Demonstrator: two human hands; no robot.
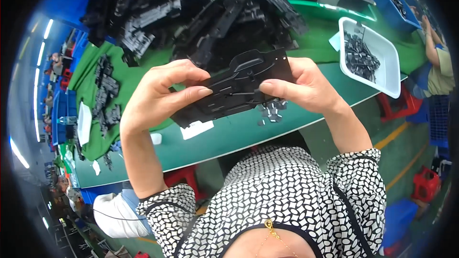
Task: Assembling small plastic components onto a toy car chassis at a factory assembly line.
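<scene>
Between my two hands is a flat black molded plastic part (239,86) with raised ribs and a bulge along its upper edge, held up above the table and slightly tilted. My left hand (167,93) pinches its left end, thumb on the face toward me. The right end is gripped by my right hand (301,86), its thumb resting on the face and its fingers mostly hidden behind. Just beneath the part, a small group of metallic clips (272,111) lies on the table beside a white paper (197,129).
A large heap of black plastic parts (201,14) covers the far table. To the right stands a white bin (393,67) of small dark pieces. More black parts (106,91) lie on green cloth at left. Red stools (425,184) stand on the floor; other people are nearby.
</scene>
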